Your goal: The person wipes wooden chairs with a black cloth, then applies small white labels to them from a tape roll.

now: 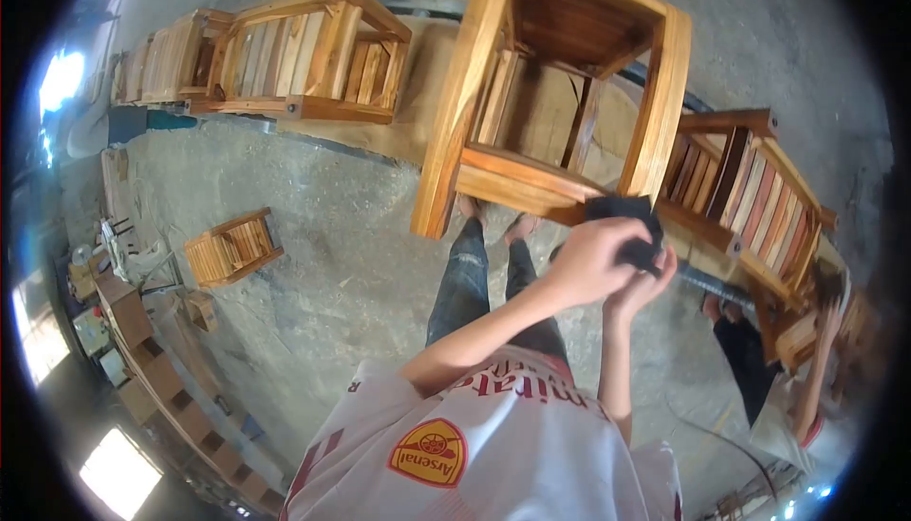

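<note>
Both hands meet at the near right corner of a wooden chair frame (531, 184), around a dark, folded black sheet (617, 208) that looks like sandpaper or cloth. My left hand (601, 257) is closed on the sheet, its fingers curled over the top. Just below and to the right, my right hand (643, 291) has its fingers bent up around the sheet's lower part. The sheet overlaps the bottom end of the frame's right post (661, 113). The frame's open side faces me, showing its dark inner panel.
Slatted wooden chairs (285, 51) line the upper left, with more slatted pieces (769, 198) at right. A small slatted stool (234, 247) stands on the concrete floor (332, 236). Another person (792, 398) works at the right. Boxes (176, 398) line the lower left.
</note>
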{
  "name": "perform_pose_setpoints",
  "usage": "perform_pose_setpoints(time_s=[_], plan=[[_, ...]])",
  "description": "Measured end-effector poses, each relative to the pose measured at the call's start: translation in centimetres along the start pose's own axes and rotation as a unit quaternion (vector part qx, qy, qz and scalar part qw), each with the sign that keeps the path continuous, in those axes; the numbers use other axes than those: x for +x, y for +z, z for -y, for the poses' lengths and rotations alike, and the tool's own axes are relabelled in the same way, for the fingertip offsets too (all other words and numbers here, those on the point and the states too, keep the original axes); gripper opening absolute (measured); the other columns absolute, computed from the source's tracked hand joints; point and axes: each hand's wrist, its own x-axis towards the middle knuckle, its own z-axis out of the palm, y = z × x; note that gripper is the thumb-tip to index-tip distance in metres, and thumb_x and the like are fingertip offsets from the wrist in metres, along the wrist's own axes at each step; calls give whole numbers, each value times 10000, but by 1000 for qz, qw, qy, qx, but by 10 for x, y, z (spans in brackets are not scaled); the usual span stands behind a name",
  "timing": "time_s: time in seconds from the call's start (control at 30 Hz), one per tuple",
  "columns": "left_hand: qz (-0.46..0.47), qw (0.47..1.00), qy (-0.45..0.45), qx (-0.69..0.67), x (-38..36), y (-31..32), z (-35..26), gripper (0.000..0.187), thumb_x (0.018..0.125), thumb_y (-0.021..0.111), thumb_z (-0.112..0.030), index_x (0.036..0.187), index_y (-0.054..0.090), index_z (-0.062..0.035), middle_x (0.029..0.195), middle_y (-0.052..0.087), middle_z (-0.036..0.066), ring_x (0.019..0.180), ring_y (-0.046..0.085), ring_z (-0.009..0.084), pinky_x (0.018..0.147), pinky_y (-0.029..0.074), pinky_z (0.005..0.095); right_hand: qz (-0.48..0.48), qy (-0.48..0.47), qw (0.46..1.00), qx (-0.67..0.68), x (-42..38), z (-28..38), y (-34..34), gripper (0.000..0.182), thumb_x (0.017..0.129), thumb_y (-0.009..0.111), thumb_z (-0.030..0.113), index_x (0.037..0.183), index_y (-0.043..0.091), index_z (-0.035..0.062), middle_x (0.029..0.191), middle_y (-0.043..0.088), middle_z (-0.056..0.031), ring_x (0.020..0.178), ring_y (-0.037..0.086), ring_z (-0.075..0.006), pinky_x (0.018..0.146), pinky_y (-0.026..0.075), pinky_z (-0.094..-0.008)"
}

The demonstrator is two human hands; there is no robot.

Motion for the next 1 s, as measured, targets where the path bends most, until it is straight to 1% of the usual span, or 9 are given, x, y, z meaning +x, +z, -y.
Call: perform_pose_setpoints(time_s=[0.03,0.13,0.43,0.5,0.57,0.63,0.73,0.83,1.0], plan=[[-19,991,-45,-125,-4,-26,-6,316,627,691,-93,931,617,-53,869,635,107,847,628,240,775,497,340,-32,58,997,28,1,4,1,286,1018,464,280,1255,431,125,894,565,-15,736,506,-81,635,437,-234],[-194,974,55,107,-17,-109,-15,293,615,634,-25,908,616,-37,853,617,115,829,617,242,783,479,339,14,53,998,23,4,4,-10,252,1020,460,267,1234,437,135,844,547,10,669,473,-67,570,385,-217],[-224,864,42,449,11,-166,59,269,619,751,-166,862,638,-147,879,608,25,826,592,244,687,517,383,51,-6,998,22,1,-4,3,208,1026,453,203,1216,455,118,847,527,3,723,467,-73,651,395,-221],[-269,842,84,461,61,-189,70,217,696,757,-214,874,662,-133,885,656,49,822,635,254,688,533,369,47,37,998,30,-1,2,6,224,1030,451,197,1235,448,107,864,521,-6,797,482,-79,737,408,-226],[-274,924,-72,258,125,-216,70,220,776,727,-290,889,677,-108,874,697,91,800,676,282,696,540,370,52,35,998,20,1,0,2,234,1031,450,199,1245,444,104,864,520,-8,809,486,-82,750,413,-233],[-296,931,26,213,166,-233,103,279,807,698,-350,917,687,-93,868,711,125,792,692,314,715,543,372,60,9,998,8,2,-2,3,242,1031,453,202,1251,441,101,867,522,-12,815,489,-89,755,415,-235],[-287,862,19,418,111,-204,76,299,785,711,-347,941,695,-92,906,706,135,843,687,328,712,536,390,66,6,998,3,5,-5,4,261,1021,457,211,1255,449,95,926,516,-25,866,502,-113,800,421,-263],[-318,919,-46,227,19,-196,88,238,741,774,-240,847,672,-54,767,673,156,736,669,337,649,520,358,66,19,998,-17,2,-4,-1,267,1014,454,203,1257,454,91,970,519,-36,912,507,-127,835,420,-283],[-272,902,-97,320,-93,-169,64,195,704,758,-133,819,626,-48,782,623,143,736,622,380,634,493,399,50,24,998,-14,3,-2,4,242,1019,446,165,1246,453,79,931,538,-32,857,499,-105,776,418,-255]])
